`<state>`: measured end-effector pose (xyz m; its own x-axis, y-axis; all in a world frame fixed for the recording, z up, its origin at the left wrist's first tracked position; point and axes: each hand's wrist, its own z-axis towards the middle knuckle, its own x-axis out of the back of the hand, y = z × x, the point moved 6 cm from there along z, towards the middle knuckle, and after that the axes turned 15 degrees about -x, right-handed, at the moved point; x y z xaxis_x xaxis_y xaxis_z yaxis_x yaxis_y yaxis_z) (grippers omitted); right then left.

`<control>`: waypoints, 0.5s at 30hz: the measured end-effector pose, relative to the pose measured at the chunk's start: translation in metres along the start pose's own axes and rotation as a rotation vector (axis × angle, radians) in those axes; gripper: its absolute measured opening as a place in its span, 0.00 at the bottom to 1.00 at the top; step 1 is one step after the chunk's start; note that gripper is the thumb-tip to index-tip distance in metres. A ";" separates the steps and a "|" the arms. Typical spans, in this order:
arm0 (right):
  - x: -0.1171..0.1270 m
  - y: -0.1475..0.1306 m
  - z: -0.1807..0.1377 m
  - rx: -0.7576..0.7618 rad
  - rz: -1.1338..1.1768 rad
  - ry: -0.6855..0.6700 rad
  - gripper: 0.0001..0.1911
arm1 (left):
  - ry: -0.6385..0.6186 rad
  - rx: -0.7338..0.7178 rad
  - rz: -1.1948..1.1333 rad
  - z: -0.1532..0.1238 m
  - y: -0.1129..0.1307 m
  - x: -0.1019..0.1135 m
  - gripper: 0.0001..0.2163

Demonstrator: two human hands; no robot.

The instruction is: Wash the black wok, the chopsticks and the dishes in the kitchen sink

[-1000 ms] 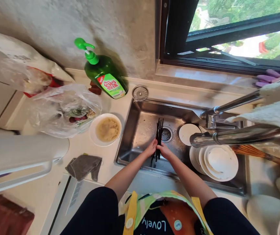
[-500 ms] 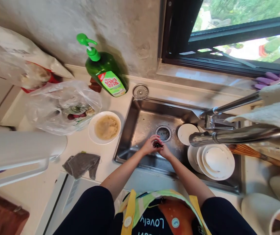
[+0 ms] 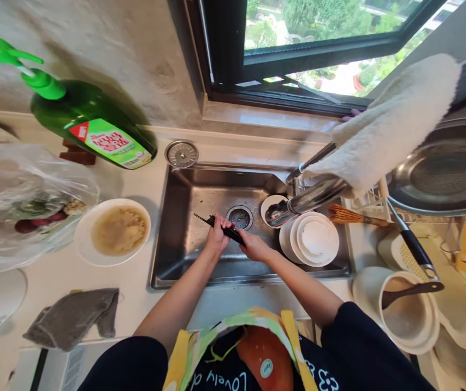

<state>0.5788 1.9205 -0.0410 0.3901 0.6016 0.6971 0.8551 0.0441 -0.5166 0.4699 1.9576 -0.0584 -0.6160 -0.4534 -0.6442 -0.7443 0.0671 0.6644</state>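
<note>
Over the steel sink (image 3: 178, 217), I hold a bundle of black chopsticks (image 3: 233, 234) sideways between both hands. My left hand (image 3: 217, 237) is closed around the left part, and thin tips stick out past its fingers. At the other end, my right hand (image 3: 255, 246) grips the bundle with thumb and fingers. Behind my hands lies the drain strainer (image 3: 240, 218). Stacked white plates and bowls (image 3: 314, 239) sit in the right side of the sink, and the faucet (image 3: 310, 202) reaches over them.
A bowl of cloudy liquid (image 3: 119, 233) stands left of the sink, near a grey cloth (image 3: 74, 320) and a green pump bottle (image 3: 94, 125). To the right are a bamboo brush (image 3: 350, 215), a white pot (image 3: 403, 315) with a dark spoon, and a wok (image 3: 440, 168).
The chopsticks, earlier bunched end-on between my close-set hands, now lie lengthwise across them. My hands are farther apart. The view has shifted to the right.
</note>
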 end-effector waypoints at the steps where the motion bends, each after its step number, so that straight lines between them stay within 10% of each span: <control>1: 0.015 0.003 -0.013 -0.031 -0.113 -0.002 0.32 | 0.009 0.066 -0.062 0.000 -0.008 -0.009 0.20; 9: 0.151 0.061 -0.059 -0.455 -0.714 0.135 0.24 | 0.166 0.554 0.070 -0.029 -0.091 -0.034 0.14; 15: 0.154 0.104 -0.002 -0.698 -0.623 0.080 0.22 | 0.235 0.617 0.228 -0.034 -0.086 0.006 0.07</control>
<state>0.7288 2.0162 0.0139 -0.2069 0.5730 0.7930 0.9192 -0.1637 0.3581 0.5393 1.9190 -0.1067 -0.7539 -0.5435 -0.3691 -0.6565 0.6443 0.3923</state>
